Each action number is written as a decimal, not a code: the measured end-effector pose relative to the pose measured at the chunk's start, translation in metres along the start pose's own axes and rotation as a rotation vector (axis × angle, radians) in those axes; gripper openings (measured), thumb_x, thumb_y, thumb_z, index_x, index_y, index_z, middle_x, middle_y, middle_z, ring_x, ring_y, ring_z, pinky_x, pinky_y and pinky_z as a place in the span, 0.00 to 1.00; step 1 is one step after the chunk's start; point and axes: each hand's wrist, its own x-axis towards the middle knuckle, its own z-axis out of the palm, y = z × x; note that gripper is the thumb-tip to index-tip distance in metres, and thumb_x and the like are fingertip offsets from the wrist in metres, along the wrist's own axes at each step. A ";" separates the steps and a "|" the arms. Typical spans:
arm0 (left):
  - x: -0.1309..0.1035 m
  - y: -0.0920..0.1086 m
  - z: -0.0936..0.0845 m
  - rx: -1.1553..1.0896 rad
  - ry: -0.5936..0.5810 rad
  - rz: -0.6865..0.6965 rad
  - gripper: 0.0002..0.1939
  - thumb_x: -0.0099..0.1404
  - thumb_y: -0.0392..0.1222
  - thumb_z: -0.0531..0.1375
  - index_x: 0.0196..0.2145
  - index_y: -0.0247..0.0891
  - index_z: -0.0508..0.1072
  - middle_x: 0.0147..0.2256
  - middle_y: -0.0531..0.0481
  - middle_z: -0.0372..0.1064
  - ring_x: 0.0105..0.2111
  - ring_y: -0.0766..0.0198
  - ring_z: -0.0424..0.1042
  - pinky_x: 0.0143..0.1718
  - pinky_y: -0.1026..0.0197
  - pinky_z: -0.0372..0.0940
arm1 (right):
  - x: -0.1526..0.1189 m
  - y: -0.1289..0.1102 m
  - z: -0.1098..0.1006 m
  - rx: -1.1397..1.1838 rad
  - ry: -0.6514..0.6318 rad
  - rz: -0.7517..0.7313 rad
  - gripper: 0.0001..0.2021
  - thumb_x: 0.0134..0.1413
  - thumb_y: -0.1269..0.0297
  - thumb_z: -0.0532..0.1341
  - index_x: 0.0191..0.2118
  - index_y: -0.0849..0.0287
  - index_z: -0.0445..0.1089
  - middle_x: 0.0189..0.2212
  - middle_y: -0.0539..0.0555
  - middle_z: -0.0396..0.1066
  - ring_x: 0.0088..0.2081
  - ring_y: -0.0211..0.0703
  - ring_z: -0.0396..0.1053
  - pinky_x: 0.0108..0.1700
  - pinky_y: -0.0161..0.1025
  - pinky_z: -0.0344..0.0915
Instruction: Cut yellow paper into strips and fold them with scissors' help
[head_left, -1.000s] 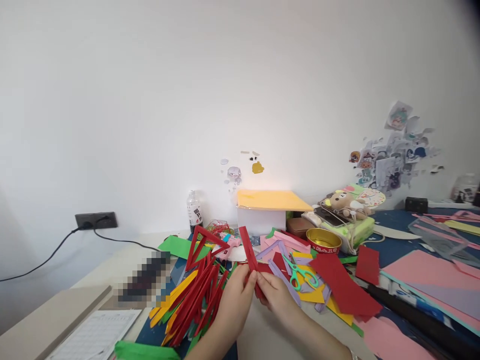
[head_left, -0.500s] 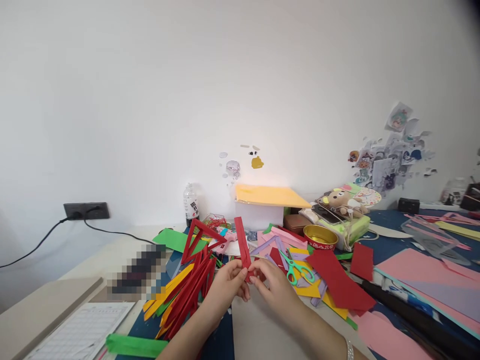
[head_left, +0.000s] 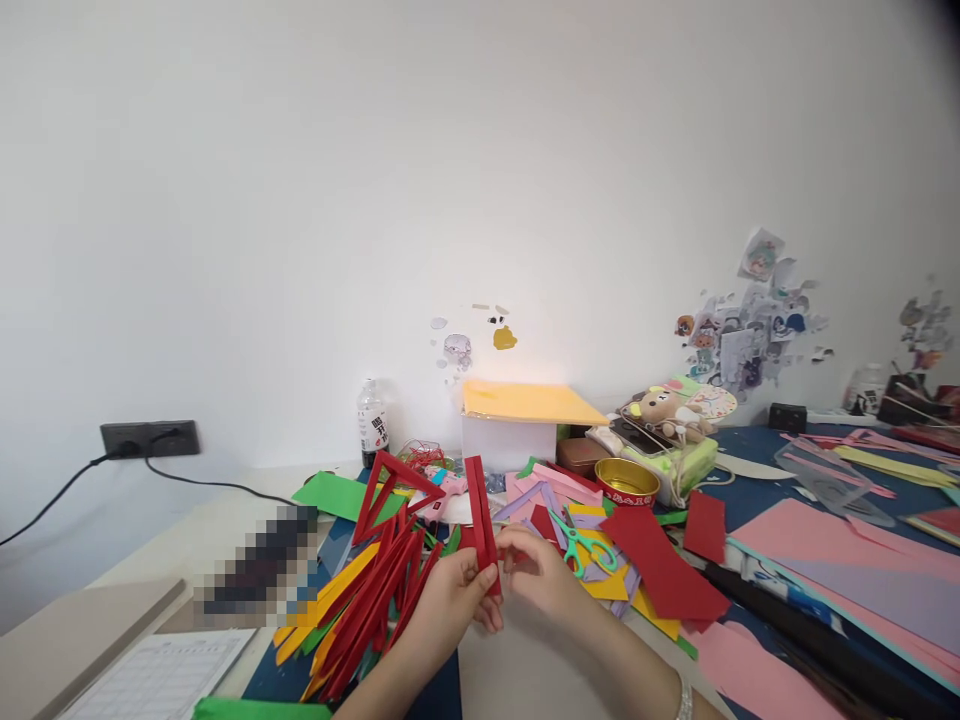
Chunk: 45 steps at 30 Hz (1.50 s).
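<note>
My left hand [head_left: 459, 592] pinches the lower end of a folded red paper strip [head_left: 478, 510], which stands nearly upright with a crease along its length. Just right of the strip is my right hand [head_left: 541, 578], its fingers bent and a gap between thumb and forefinger; nothing shows in them. Both hands are above a grey board [head_left: 517, 665]. Left of my left hand lies a pile of folded red paper strips [head_left: 375, 605], mixed with yellow and green ones. Green-handled scissors [head_left: 585, 550] rest on paper scraps beyond my right hand.
A gold and red tin [head_left: 628, 482] and a white box with an orange top [head_left: 510, 442] stand behind. Red paper [head_left: 664, 565] and pink sheets [head_left: 840, 575] spread to the right. A bottle [head_left: 372, 422] is near the wall, and a green strip [head_left: 259, 709] lies front left.
My right hand has let go of the red strip and drawn slightly to the right. My left hand still holds the strip. The view has shifted a little.
</note>
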 end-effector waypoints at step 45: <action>-0.008 0.002 0.027 0.157 -0.024 0.028 0.26 0.51 0.66 0.50 0.19 0.38 0.60 0.10 0.55 0.62 0.10 0.68 0.62 0.13 0.67 0.56 | 0.002 -0.002 -0.002 0.312 0.293 0.187 0.18 0.40 0.49 0.63 0.21 0.63 0.72 0.19 0.51 0.67 0.23 0.37 0.62 0.26 0.33 0.57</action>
